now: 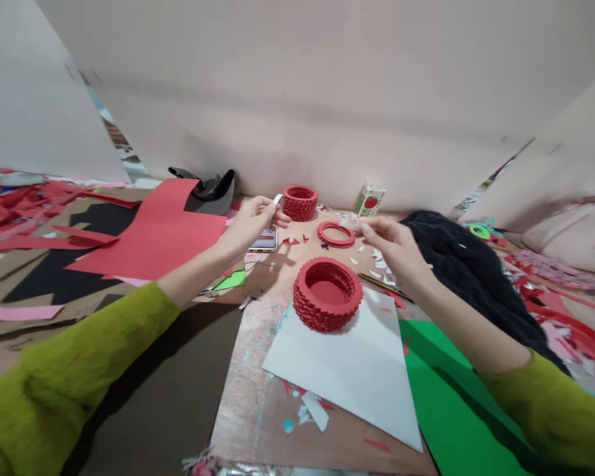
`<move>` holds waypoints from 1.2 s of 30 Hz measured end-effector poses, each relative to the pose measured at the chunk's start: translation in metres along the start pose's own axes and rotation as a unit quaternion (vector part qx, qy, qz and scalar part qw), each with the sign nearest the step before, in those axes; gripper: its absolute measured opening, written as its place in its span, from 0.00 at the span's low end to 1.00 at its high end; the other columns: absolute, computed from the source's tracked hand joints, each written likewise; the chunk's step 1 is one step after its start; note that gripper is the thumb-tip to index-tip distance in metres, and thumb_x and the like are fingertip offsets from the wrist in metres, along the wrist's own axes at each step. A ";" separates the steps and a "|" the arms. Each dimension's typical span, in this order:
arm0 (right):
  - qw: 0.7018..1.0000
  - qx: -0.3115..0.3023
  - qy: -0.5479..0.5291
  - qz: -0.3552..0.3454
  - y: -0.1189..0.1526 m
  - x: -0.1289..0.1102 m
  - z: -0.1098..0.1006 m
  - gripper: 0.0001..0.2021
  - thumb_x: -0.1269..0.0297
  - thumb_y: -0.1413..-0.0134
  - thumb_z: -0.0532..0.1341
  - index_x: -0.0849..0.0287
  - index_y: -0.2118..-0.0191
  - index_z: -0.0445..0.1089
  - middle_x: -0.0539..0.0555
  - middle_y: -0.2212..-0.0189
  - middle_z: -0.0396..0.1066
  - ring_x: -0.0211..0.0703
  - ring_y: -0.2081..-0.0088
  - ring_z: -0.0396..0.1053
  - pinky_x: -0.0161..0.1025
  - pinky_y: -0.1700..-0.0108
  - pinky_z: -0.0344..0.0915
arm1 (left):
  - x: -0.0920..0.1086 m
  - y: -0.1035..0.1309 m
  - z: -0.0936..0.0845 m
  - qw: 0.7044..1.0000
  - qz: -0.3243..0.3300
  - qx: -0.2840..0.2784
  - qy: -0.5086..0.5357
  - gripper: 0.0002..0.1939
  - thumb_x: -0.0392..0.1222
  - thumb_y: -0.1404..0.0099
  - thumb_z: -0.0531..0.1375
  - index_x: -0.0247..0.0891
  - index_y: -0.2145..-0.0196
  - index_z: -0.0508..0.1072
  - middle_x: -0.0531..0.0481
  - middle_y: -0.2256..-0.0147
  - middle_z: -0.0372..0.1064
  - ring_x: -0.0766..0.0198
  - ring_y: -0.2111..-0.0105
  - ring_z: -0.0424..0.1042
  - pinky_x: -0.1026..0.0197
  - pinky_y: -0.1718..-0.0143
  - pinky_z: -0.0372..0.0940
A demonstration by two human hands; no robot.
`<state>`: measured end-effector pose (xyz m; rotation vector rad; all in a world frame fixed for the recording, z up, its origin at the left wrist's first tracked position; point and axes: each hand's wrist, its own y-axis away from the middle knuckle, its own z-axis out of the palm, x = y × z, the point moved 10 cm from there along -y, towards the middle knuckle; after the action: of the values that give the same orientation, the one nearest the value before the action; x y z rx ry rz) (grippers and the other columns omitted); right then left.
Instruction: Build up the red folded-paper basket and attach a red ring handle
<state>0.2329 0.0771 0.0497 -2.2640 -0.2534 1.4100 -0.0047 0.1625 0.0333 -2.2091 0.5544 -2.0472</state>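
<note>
My left hand [258,221] is raised over the table with a small white strip [277,199] pinched between thumb and finger. My right hand [394,246], also raised, has its thumb and fingers closed at the tips on a thin, pale, see-through piece [356,229], too blurred to name. Between and below the hands, a red round bowl [327,316] of stacked jagged layers sits on a white sheet [371,370]. A flat red jagged ring [336,243] lies beyond it, near my right fingertips. Just past my left fingers stands a second red layered bowl [300,210].
A phone [264,240] lies beneath my left hand. Red paper [168,231] and a dark cap [213,192] lie left. A small box [371,200] stands by the wall. Black cloth [456,264] and green paper [456,390] lie right, with white scraps [377,261] about.
</note>
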 end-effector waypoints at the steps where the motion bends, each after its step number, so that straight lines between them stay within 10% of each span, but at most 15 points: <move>1: 0.997 -0.037 -0.032 0.057 0.004 0.016 0.009 0.15 0.51 0.42 0.60 0.55 0.54 0.68 0.57 0.57 0.73 0.48 0.56 0.72 0.48 0.54 0.70 | -0.004 0.003 0.008 1.000 -0.021 -0.018 0.001 0.08 0.41 0.29 0.51 0.36 0.64 0.65 0.45 0.66 0.75 0.65 0.67 0.74 0.62 0.66 0.64; 5: 0.989 -0.090 -0.062 0.095 0.024 0.043 0.034 0.36 0.58 0.55 0.70 0.54 0.42 0.56 0.57 0.56 0.72 0.49 0.53 0.72 0.49 0.50 0.70 | -0.014 0.027 0.054 0.991 -0.039 -0.128 -0.021 0.07 0.43 0.27 0.48 0.38 0.62 0.61 0.44 0.59 0.76 0.62 0.58 0.74 0.60 0.59 0.63; 9: 0.994 -0.088 -0.044 0.049 0.030 0.039 0.044 0.33 0.63 0.54 0.67 0.56 0.42 0.55 0.56 0.61 0.73 0.48 0.56 0.74 0.49 0.52 0.71 | -0.021 0.044 0.081 0.976 -0.016 -0.216 -0.018 0.09 0.45 0.27 0.47 0.39 0.58 0.61 0.44 0.53 0.71 0.60 0.52 0.70 0.57 0.52 0.62; 15: 0.992 -0.111 -0.061 0.029 0.018 0.038 0.052 0.32 0.62 0.54 0.67 0.57 0.43 0.55 0.57 0.60 0.72 0.47 0.56 0.74 0.50 0.49 0.70 | -0.024 0.046 0.074 0.979 0.020 -0.183 -0.088 0.18 0.57 0.28 0.46 0.40 0.61 0.65 0.47 0.56 0.69 0.58 0.53 0.67 0.56 0.51 0.60; 20: 0.987 -0.126 -0.092 0.030 0.018 0.033 0.058 0.29 0.60 0.53 0.68 0.56 0.45 0.60 0.57 0.56 0.72 0.46 0.52 0.72 0.48 0.47 0.69 | -0.042 0.044 0.070 0.980 0.007 -0.153 -0.127 0.25 0.56 0.44 0.66 0.41 0.55 0.64 0.47 0.59 0.69 0.55 0.61 0.70 0.56 0.63 0.64; 27: 0.932 -0.154 -0.187 0.270 0.023 0.066 0.066 0.12 0.59 0.52 0.69 0.59 0.63 0.75 0.55 0.67 0.76 0.44 0.65 0.74 0.40 0.61 0.70 | -0.040 0.039 0.071 0.988 -0.036 -0.149 0.003 0.23 0.46 0.42 0.66 0.39 0.53 0.61 0.45 0.55 0.69 0.60 0.60 0.71 0.58 0.61 0.66; 36: 0.920 -0.184 -0.175 0.299 0.016 0.073 0.074 0.04 0.69 0.53 0.67 0.59 0.68 0.80 0.58 0.64 0.78 0.45 0.61 0.73 0.37 0.63 0.68 | -0.044 0.037 0.067 0.990 -0.055 -0.125 0.024 0.12 0.45 0.36 0.60 0.38 0.58 0.64 0.52 0.65 0.63 0.64 0.62 0.68 0.60 0.60 0.63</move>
<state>0.1995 0.1116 -0.0435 -2.4901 0.0921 2.2561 0.0509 0.1290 -0.0265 -2.3806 0.7478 -2.2001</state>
